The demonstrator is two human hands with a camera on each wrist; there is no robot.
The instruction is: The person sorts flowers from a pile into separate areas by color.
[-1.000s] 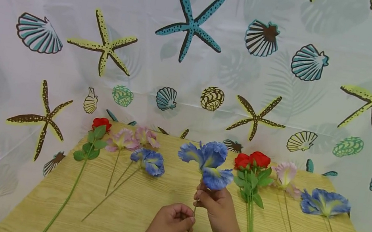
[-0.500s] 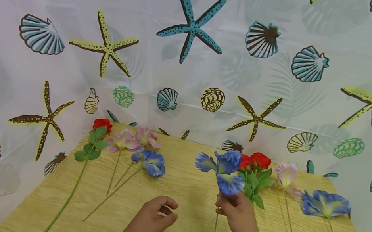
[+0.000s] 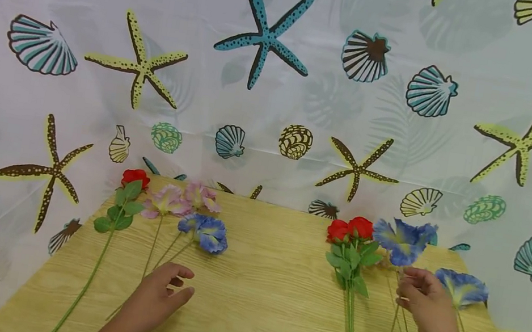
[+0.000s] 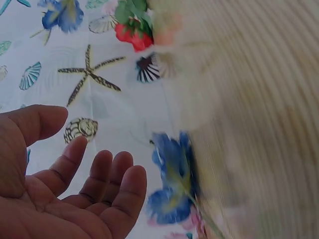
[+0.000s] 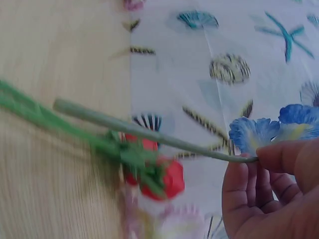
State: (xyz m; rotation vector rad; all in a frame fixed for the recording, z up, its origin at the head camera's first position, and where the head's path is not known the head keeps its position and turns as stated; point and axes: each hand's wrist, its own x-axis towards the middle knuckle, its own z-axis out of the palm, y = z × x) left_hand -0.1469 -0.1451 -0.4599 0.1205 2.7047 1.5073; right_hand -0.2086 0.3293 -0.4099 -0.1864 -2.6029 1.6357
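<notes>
My right hand [image 3: 427, 310] pinches the stem of a blue iris [image 3: 401, 241] between thumb and fingers, just below the bloom. In the right wrist view the stem [image 5: 149, 137] points out to the left from the fingertips. The held bloom overlaps the pink irises on the right of the table and sits beside another blue iris [image 3: 462, 287]. To its left lie red roses [image 3: 359, 227] with green leaves. My left hand [image 3: 153, 298] is held over the left part of the table, fingers loosely bent with nothing in them, near a blue iris [image 3: 211, 233].
On the left of the wooden table [image 3: 269, 281] lie a single red rose [image 3: 135, 177] and pink irises [image 3: 169, 199]. Behind the table hangs a white cloth [image 3: 276, 98] printed with starfish and shells.
My left hand has let go of the stem and moved left. My right hand has carried the blue iris rightward, past the red roses, toward the other flowers on that side.
</notes>
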